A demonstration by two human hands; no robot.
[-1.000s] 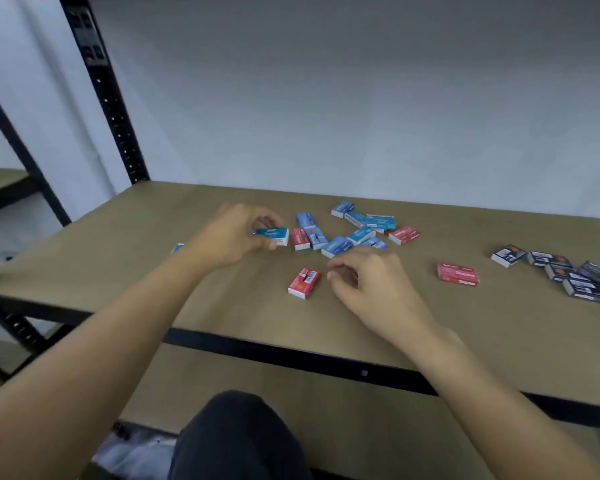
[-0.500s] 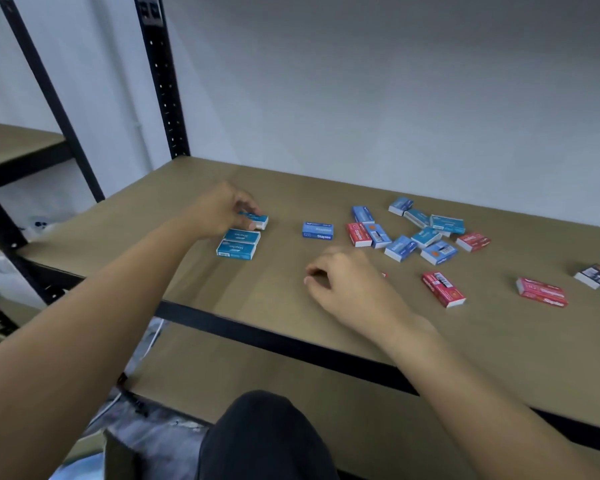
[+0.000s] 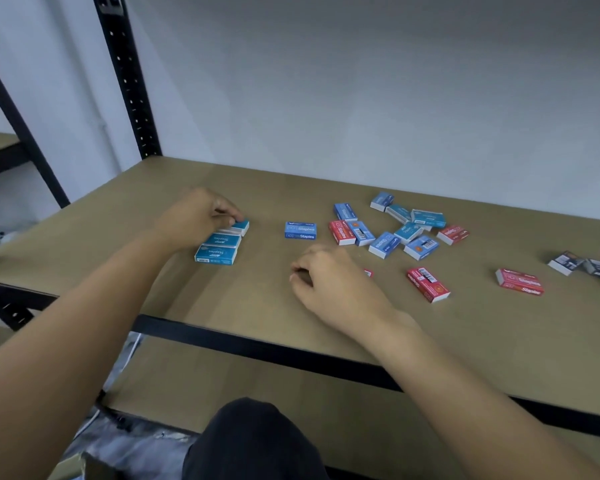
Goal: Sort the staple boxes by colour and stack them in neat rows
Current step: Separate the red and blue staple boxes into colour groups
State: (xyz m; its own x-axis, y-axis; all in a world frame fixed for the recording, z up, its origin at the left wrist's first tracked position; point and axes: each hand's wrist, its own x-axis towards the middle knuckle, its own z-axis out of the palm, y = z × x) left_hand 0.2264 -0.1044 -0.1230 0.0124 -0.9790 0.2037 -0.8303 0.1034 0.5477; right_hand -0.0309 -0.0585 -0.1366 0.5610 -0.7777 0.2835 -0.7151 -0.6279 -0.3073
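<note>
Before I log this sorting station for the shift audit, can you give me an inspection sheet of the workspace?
Surface: tan shelf board with black front edge, no spills visible.
Job's things: three teal boxes in a row at left; lone blue box apart; mixed blue and red pile unsorted; two loose red boxes; dark boxes at right edge.
Clutter: nothing seen on the board.
Hands: left hand fingertips on the rearmost teal box; right hand curled on the board, a red box corner showing beside it.
Cables: nothing seen clearly.
Surroundings: black perforated upright, pale wall, lower shelf.
</note>
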